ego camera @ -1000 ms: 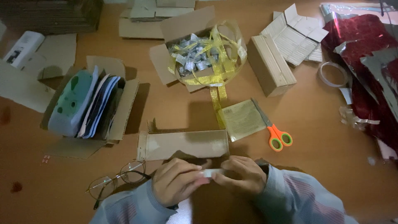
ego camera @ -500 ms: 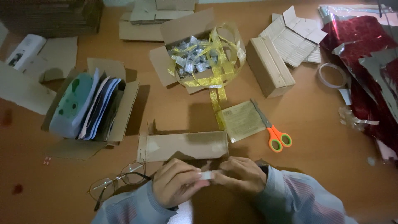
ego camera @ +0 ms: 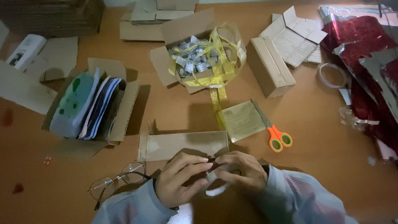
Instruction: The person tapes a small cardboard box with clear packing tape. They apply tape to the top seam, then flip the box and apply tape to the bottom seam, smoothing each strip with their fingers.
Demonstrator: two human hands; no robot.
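Observation:
My left hand (ego camera: 180, 178) and my right hand (ego camera: 240, 170) meet fingertip to fingertip at the bottom centre, low over the brown table. Both pinch a small white object (ego camera: 215, 190); fingers cover most of it, so I cannot tell what kind of thing it is. Just beyond my fingers lies a long, shallow cardboard box (ego camera: 182, 145) with its flaps open. A gold ribbon (ego camera: 217, 103) trails from the far box down to this box's right end.
Eyeglasses (ego camera: 118, 182) lie left of my hands, orange-handled scissors (ego camera: 275, 135) on a tan sheet to the right. Farther off are a box of silver packets (ego camera: 192, 62), a box of blue and green cloth (ego camera: 89, 103), a closed carton (ego camera: 269, 70), a tape roll (ego camera: 331, 75) and red foil (ego camera: 365, 54).
My fingers have closed tighter around the white object. It showed as a strip between the hands before and is now mostly covered. Nothing else on the table has moved.

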